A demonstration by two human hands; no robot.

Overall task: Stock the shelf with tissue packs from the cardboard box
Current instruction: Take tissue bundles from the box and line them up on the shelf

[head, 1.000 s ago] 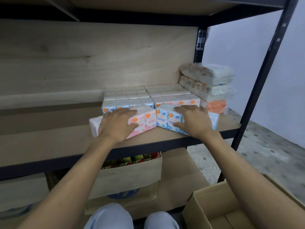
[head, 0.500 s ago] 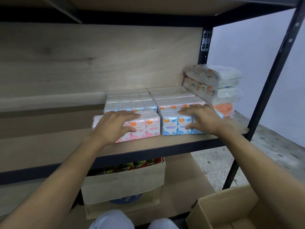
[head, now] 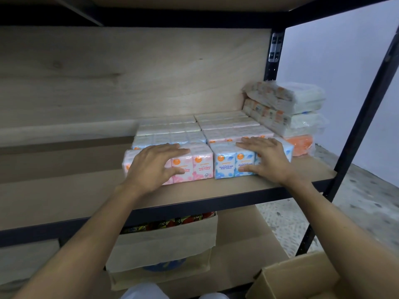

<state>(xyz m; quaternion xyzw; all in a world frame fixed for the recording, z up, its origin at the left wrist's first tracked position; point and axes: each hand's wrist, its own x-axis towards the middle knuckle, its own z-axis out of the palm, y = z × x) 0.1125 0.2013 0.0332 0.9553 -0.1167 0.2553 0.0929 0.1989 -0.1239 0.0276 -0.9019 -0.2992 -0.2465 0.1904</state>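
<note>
From the head camera, the left hand [head: 155, 167] lies flat on the pink tissue pack [head: 200, 162], fingers spread over its top and thumb down its front face. It presses the pack and does not clutch it. The right hand [head: 265, 160] rests the same way on the blue tissue pack [head: 226, 162], fingers straight and nothing gripped. Both packs stand side by side and touching, near the front edge of the shelf [head: 86, 197] toward its right end, in front of more rows of packs [head: 226, 124].

These packs look light and soft, wrapped in slick film, so they likely dent under a squeeze and slide easily on the board. They are best taken by the two short ends, or nudged with flat palms (as here).

Larger wrapped bundles [head: 298, 111] are stacked in the back right corner over an orange pack [head: 300, 143]. The shelf is pale board on a black metal frame, with a wooden back panel [head: 129, 83]. The cardboard box [head: 302, 281] sits open at the lower right, and what it holds cannot be seen. Beyond the frame are a speckled floor [head: 356, 201] and a plain wall [head: 334, 61].
</note>
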